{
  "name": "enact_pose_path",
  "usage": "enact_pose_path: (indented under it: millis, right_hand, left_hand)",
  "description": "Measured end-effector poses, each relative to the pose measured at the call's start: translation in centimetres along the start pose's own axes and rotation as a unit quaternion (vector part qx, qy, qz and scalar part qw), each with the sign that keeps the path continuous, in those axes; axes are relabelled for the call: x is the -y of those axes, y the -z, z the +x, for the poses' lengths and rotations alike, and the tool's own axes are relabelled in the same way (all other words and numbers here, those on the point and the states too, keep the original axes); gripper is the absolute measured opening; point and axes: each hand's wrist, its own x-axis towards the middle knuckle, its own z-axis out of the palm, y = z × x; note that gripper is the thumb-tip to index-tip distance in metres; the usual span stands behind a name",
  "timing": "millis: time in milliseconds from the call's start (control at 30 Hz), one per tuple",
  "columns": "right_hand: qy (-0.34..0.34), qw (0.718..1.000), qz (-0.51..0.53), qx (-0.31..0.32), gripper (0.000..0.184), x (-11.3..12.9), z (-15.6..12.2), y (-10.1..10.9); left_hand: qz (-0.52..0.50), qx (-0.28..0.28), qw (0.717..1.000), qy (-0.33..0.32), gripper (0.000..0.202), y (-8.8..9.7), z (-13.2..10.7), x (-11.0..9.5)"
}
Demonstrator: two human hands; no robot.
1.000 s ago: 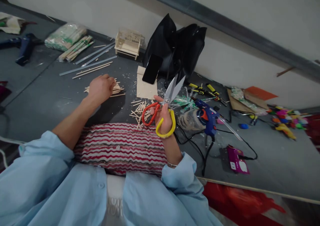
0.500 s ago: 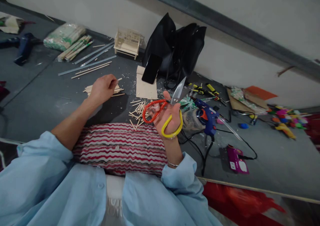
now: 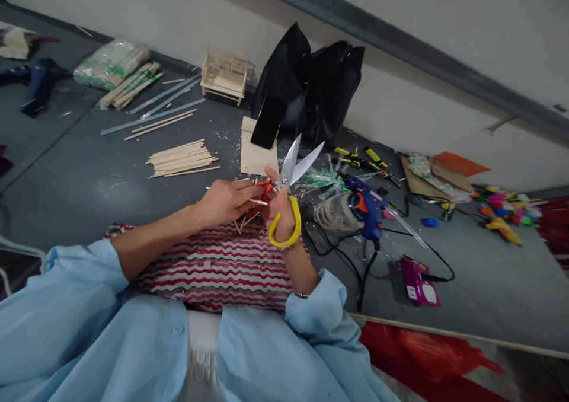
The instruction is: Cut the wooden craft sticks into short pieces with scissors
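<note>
Scissors [image 3: 291, 171] with one yellow and one red handle are in my right hand [image 3: 280, 212], blades spread apart and pointing away from me. Close beside it on the left, my left hand [image 3: 226, 203] is closed, with a thin wooden stick [image 3: 258, 201] poking out from its fingers. The red handle is partly hidden behind my left fingertips. Beneath and around both hands lie short cut sticks [image 3: 240, 224], mostly covered. A bundle of longer wooden sticks [image 3: 182, 159] rests on the table to the left.
A phone [image 3: 268, 122] lies on a wooden board [image 3: 255, 159], before a black bag [image 3: 311, 88]. A small stick-built bench [image 3: 224, 77] stands at the back. To the right, a blue glue gun [image 3: 367, 206] with cables rests by a plastic bottle [image 3: 335, 212]; a purple box [image 3: 420, 283] lies nearer.
My left hand has moved right from the stick bundle to the scissors, bringing a stick. The scissors have shifted slightly left, and their blades are now spread.
</note>
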Motion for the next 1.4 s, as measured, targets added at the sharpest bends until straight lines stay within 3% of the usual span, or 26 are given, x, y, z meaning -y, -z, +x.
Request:
enact_pose_path:
  millis: [133, 300, 400, 500, 633, 733, 867, 933, 1033, 1133, 1200, 1300, 1400]
  right_hand:
    - [-0.024, 0.999, 0.022, -0.004, 0.057, 0.0, -0.3, 0.6]
    - [-0.048, 0.995, 0.088, -0.031, 0.072, -1.7, 1.2, 0.4]
    - [-0.068, 0.979, 0.186, -0.055, 0.069, -2.4, 1.7, 0.6]
    - [-0.045, 0.982, 0.174, -0.052, 0.064, -2.4, 1.7, 0.6]
    - [0.013, 0.998, 0.055, 0.002, 0.061, -2.1, 1.4, 0.4]
    - [0.014, 0.999, 0.038, 0.009, 0.057, -2.0, 1.2, 0.2]
    - [-0.023, 0.999, 0.031, -0.019, 0.039, -2.1, 1.0, 0.4]
    - [-0.033, 0.998, 0.038, -0.027, 0.035, -2.1, 0.9, 0.5]
    - [-0.043, 0.996, 0.067, -0.047, 0.035, -1.9, 0.9, 0.8]
    - [-0.049, 0.993, 0.071, -0.077, 0.037, -1.7, 0.9, 1.0]
    - [-0.051, 0.993, 0.055, -0.09, 0.037, -1.7, 0.9, 1.1]
    - [-0.048, 0.993, 0.032, -0.102, 0.038, -2.0, 1.0, 1.2]
    - [-0.049, 0.993, 0.017, -0.106, 0.039, -2.3, 1.2, 1.3]
  left_hand:
    - [-0.071, -0.05, 0.996, -0.017, 0.017, 0.8, 0.1, -0.2]
    - [-0.196, -0.172, 0.955, 0.143, 0.018, 3.5, 0.1, -0.6]
    - [-0.231, -0.221, 0.926, 0.199, 0.022, 4.0, 0.0, -0.6]
    - [-0.2, -0.169, 0.952, 0.161, 0.02, 3.3, 0.0, -0.6]
    - [-0.168, -0.07, 0.983, 0.011, 0.017, 1.4, 0.0, -0.6]
    - [-0.162, -0.056, 0.985, -0.002, 0.019, 0.5, -0.1, -0.1]
    - [-0.226, 0.025, 0.971, 0.077, 0.038, 1.9, 0.2, 1.6]
    - [-0.212, 0.023, 0.964, 0.156, 0.044, 3.5, 0.6, 3.1]
    - [-0.035, -0.057, 0.948, 0.311, 0.032, 6.4, 1.4, 6.2]
    - [0.173, -0.04, 0.889, 0.422, 0.036, 9.1, 1.9, 9.6]
    - [0.226, -0.017, 0.845, 0.484, 0.041, 10.4, 1.7, 11.6]
    - [0.245, 0.015, 0.82, 0.517, 0.044, 11.0, 0.9, 13.9]
    - [0.24, 0.068, 0.815, 0.524, 0.043, 10.6, 0.1, 15.1]
